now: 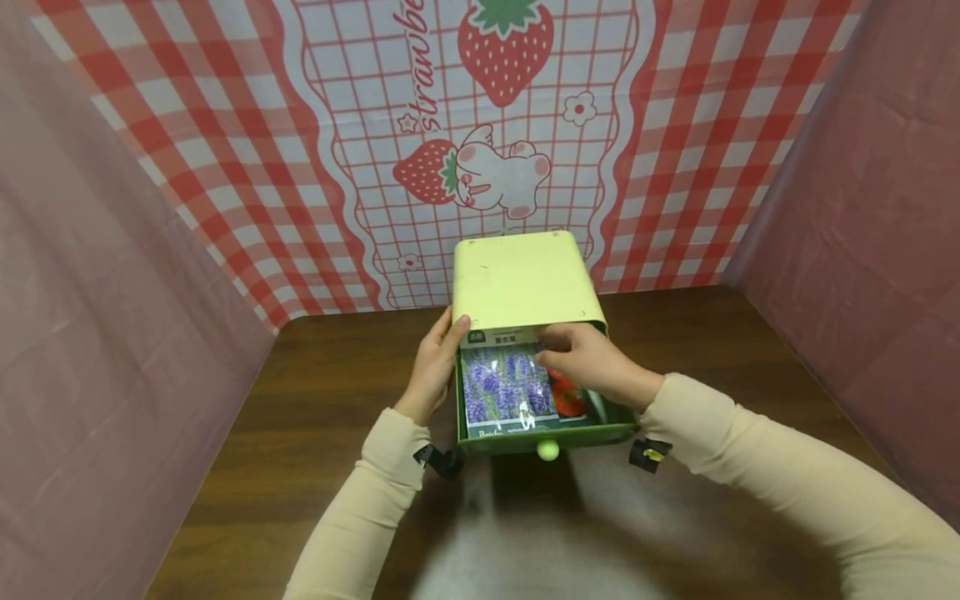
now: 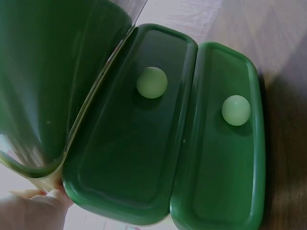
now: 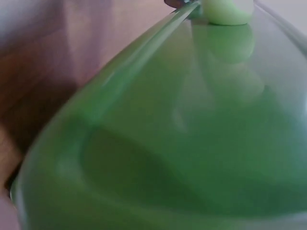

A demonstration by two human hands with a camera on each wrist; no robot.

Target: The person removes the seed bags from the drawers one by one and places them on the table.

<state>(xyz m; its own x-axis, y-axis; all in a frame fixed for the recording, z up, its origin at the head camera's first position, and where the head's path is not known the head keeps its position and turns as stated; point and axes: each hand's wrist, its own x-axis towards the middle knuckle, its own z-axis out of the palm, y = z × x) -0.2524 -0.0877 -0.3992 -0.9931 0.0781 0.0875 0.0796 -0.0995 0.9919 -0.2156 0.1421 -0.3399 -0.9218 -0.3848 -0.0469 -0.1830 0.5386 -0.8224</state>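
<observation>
A small pale-yellow drawer cabinet [image 1: 525, 279] stands near the back of the table, its green top drawer [image 1: 480, 448] pulled out. Inside the drawer lies a seed packet [image 1: 502, 387] printed with purple lavender, overlapping a red-flowered packet [image 1: 567, 396]. My right hand [image 1: 592, 360] reaches over the drawer, thumb and bent fingers pinching the lavender packet by its upper right edge; some fingertips are hidden. Against the cabinet's left side rests my left hand [image 1: 435, 367], thumb at the front top corner. The left wrist view catches part of that hand [image 2: 36, 211] beside the drawer fronts.
Below the pulled-out drawer are two closed green drawers, a middle one [image 2: 124, 153] and a lower one [image 2: 218, 177], each with a round pale knob. A checked strawberry cloth [image 1: 480, 75] hangs behind the cabinet. Pink curtains [image 1: 840, 208] flank the wooden table [image 1: 315, 383].
</observation>
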